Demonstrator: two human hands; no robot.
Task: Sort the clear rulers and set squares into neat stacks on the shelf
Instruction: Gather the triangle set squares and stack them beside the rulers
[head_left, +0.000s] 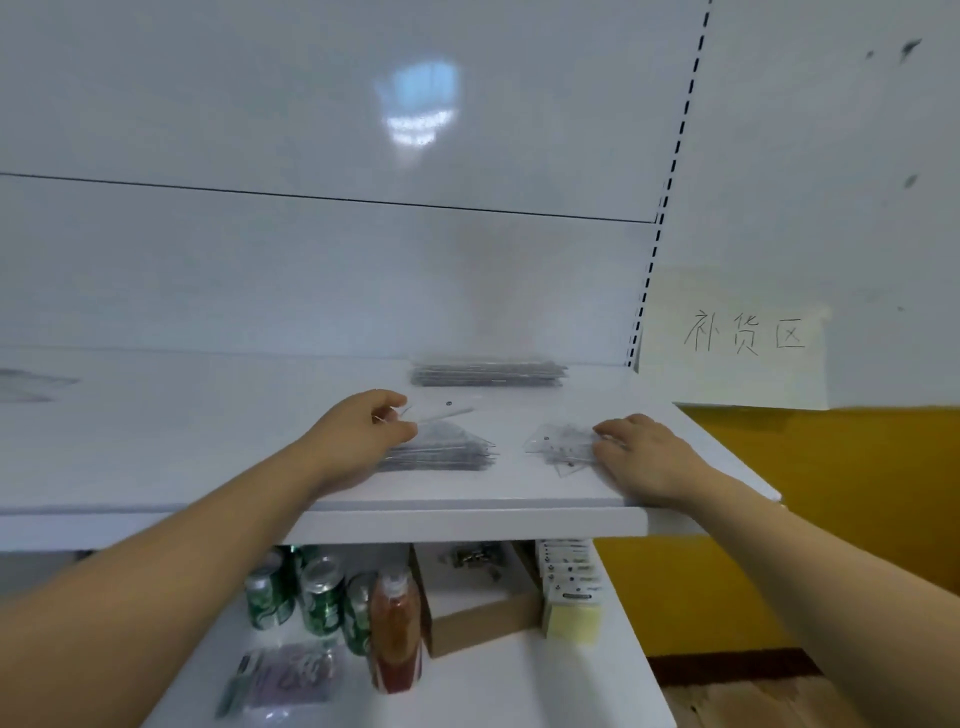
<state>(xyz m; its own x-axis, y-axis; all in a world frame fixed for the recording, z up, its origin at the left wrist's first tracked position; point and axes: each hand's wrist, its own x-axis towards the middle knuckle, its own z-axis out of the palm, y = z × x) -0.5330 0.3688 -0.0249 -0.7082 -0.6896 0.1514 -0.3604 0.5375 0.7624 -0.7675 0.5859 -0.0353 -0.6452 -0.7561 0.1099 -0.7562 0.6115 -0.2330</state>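
White shelving fills the head view, with a flat shelf (208, 441) crossing the middle of the frame. A tidy back stack (488, 374) of clear pieces sits centre right against the rear panel. A near stack (441, 454) lies at centre frame. A loose pile (563, 447) of clear pieces is spread to its right, close to the front edge.

What I would worry about: the plastic looks slick, so a drag from the right could push the loose pile over the front edge. A nudge from the left wrist could fan out the near stack. The pieces are see-through, so a shape could easily be misread and land on the wrong stack.

The left hand (358, 431) reaches in from lower left, hovering over the near stack, with thumb and forefinger pinching one end of a clear ruler (447, 413). The right hand (644, 457) comes from lower right, palm down, bent fingertips resting on the loose pile. I cannot tell whether it grips anything.
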